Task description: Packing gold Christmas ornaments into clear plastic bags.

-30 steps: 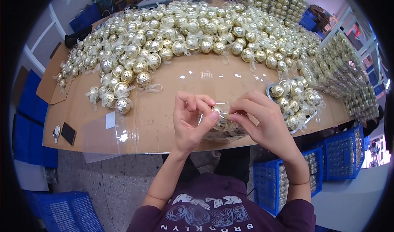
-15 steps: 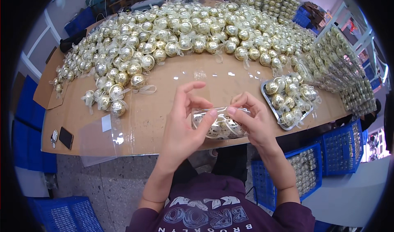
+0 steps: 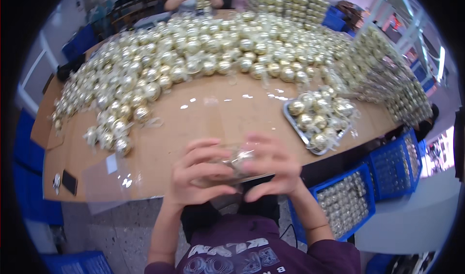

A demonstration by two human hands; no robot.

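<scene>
A clear plastic box (image 3: 238,158) with shiny ball ornaments inside is between my two hands, just over the table's near edge. My left hand (image 3: 198,172) curls round its left end, thumb toward me. My right hand (image 3: 272,166) wraps the other end with its fingers across the top. Motion smears the fingers and the box, and the fingers hide much of it. Closest to my right hand is a metal tray (image 3: 296,129) heaped with gold ball ornaments (image 3: 319,121) with pale ribbons.
A wide mound of gold ball ornaments (image 3: 208,63) curves along the far side of the cardboard-covered table (image 3: 213,104). Packed boxes (image 3: 404,87) are stacked at right. A phone (image 3: 69,182) and plastic sheet (image 3: 104,187) lie at left. Blue crates (image 3: 341,201) stand lower right. Someone sits opposite.
My hands have shifted from pinching the box's top edge to wrapping round its ends. The view has moved, and more of the person opposite shows.
</scene>
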